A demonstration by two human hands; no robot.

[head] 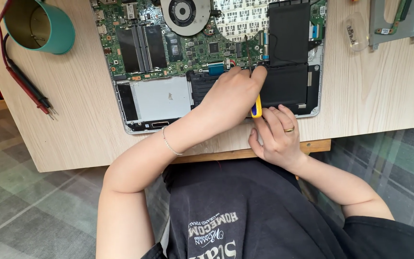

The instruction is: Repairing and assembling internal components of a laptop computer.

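Observation:
An opened laptop (159, 103) lies bottom-up on the wooden table, showing its green circuit board (135, 29), fan (185, 13), black battery (288, 81) and a silver drive bay (161, 96). My left hand (231, 96), with a bracelet on the wrist, lies over the battery's left part and grips a thin screwdriver (256, 109). The screwdriver's shaft points up toward the board. My right hand (276, 136), wearing a ring, sits at the table's near edge with its fingertips pinching the yellow and blue handle end.
A teal mug (56, 33) stands at the far left, with red and black probe leads (27, 86) beside it. A metal bracket (398, 19) and a small clear plastic piece (355, 31) lie at the upper right. Tiled floor lies below the table edge.

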